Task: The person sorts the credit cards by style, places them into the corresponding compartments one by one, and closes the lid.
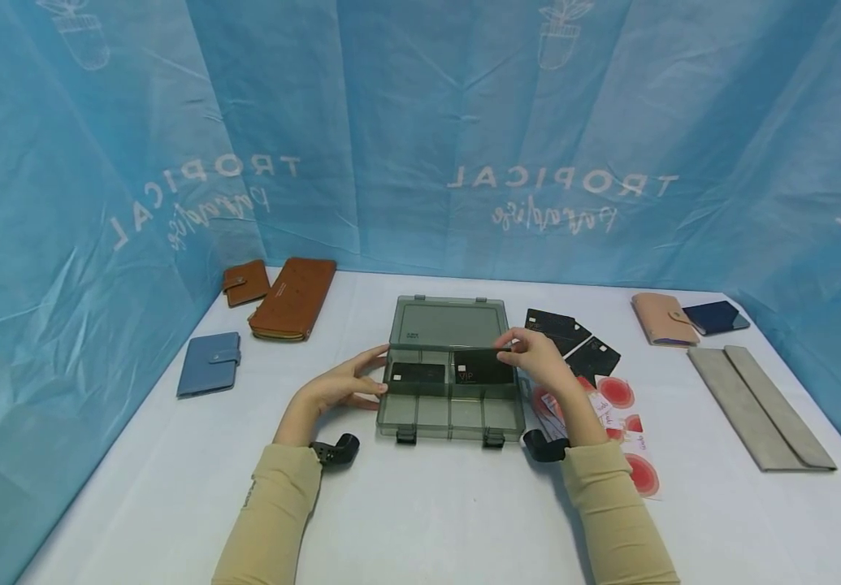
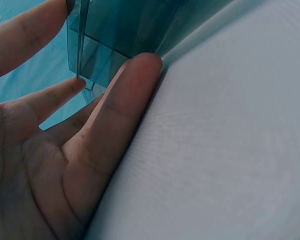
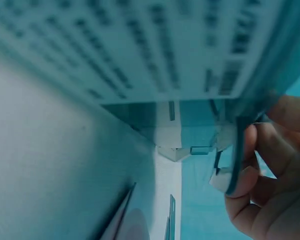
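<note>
A translucent grey-green compartment box (image 1: 429, 413) lies with its lid (image 1: 449, 318) folded back. My left hand (image 1: 343, 384) steadies the box's left wall, its fingers extended against the plastic; in the left wrist view the fingers (image 2: 135, 80) reach along that wall. At the back right compartment, my right hand (image 1: 537, 357) pinches a black VIP card (image 1: 480, 370) by its right end. Another black card (image 1: 418, 373) sits in the back left compartment. The right wrist view has the right fingers (image 3: 245, 180) curled beside the box's side.
Black cards (image 1: 591, 357) and red-patterned paper cards (image 1: 616, 393) lie right of the box. Brown wallets (image 1: 294, 299) and a blue wallet (image 1: 210, 364) are at left. On the right are a tan wallet (image 1: 661, 318), a dark phone-like object (image 1: 716, 317) and a grey-beige sleeve (image 1: 760, 410).
</note>
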The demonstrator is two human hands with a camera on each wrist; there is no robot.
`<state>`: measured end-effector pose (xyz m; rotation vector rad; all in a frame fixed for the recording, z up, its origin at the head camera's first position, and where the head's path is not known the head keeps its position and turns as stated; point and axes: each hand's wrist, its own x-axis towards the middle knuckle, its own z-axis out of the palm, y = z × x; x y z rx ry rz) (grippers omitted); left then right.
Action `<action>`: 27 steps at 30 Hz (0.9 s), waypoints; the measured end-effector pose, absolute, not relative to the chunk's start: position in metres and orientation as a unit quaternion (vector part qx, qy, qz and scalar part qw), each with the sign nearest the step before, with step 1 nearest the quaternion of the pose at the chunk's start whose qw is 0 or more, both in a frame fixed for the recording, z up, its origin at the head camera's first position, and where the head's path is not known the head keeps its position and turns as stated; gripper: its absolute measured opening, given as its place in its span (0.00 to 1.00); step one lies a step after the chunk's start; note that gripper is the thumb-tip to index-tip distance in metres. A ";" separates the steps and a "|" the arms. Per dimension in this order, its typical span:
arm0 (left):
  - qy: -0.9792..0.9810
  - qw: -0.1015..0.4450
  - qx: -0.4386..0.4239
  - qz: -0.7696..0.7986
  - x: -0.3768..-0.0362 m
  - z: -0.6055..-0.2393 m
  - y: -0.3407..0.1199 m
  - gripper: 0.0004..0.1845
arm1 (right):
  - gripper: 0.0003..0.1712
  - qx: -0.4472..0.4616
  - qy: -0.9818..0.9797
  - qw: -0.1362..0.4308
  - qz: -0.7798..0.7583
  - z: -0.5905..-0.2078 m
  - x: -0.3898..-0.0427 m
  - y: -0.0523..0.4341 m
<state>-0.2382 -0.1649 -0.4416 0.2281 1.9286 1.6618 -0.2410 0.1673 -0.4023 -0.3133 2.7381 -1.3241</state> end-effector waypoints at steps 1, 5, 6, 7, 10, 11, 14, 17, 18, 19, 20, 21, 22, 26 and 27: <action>0.722 0.289 0.086 0.622 -0.238 -0.442 -0.165 0.45 | 0.08 -0.112 0.902 0.044 -0.414 -0.403 -0.240 0.166; 0.722 0.290 0.086 0.623 -0.237 -0.443 -0.166 0.45 | 0.04 -0.164 0.923 0.037 -0.347 -0.406 -0.239 0.161; 0.723 0.289 0.086 0.622 -0.237 -0.443 -0.166 0.44 | 0.04 -0.176 0.927 0.031 -0.330 -0.406 -0.239 0.159; 0.723 0.289 0.086 0.621 -0.237 -0.443 -0.166 0.44 | 0.04 -0.187 0.931 0.024 -0.313 -0.406 -0.239 0.158; 0.726 0.287 0.082 0.620 -0.238 -0.442 -0.166 0.44 | 0.05 -0.205 0.946 -0.003 -0.252 -0.406 -0.239 0.156; 0.727 0.286 0.084 0.619 -0.238 -0.441 -0.166 0.44 | 0.06 -0.208 0.951 -0.013 -0.230 -0.406 -0.239 0.156; 0.727 0.286 0.084 0.618 -0.238 -0.441 -0.166 0.44 | 0.08 -0.207 0.962 -0.037 -0.176 -0.406 -0.238 0.156; 0.728 0.285 0.086 0.617 -0.238 -0.441 -0.166 0.44 | 0.10 -0.205 0.967 -0.048 -0.144 -0.406 -0.237 0.156; 0.728 0.286 0.085 0.617 -0.238 -0.441 -0.166 0.44 | 0.11 -0.204 0.968 -0.049 -0.141 -0.406 -0.236 0.156; 0.728 0.286 0.083 0.617 -0.238 -0.441 -0.166 0.44 | 0.11 -0.206 0.968 -0.049 -0.136 -0.406 -0.236 0.157; 0.728 0.287 0.085 0.616 -0.238 -0.441 -0.166 0.44 | 0.11 -0.208 0.968 -0.049 -0.132 -0.407 -0.236 0.157; 0.728 0.288 0.088 0.616 -0.238 -0.441 -0.166 0.44 | 0.11 -0.209 0.968 -0.049 -0.131 -0.407 -0.236 0.157; 0.727 0.290 0.090 0.617 -0.238 -0.441 -0.166 0.44 | 0.11 -0.210 0.968 -0.047 -0.132 -0.407 -0.236 0.158; 0.722 0.295 0.093 0.619 -0.239 -0.441 -0.166 0.43 | 0.12 -0.210 0.965 -0.043 -0.149 -0.406 -0.236 0.159; 0.721 0.297 0.094 0.619 -0.239 -0.441 -0.167 0.43 | 0.12 -0.210 0.963 -0.042 -0.161 -0.406 -0.236 0.161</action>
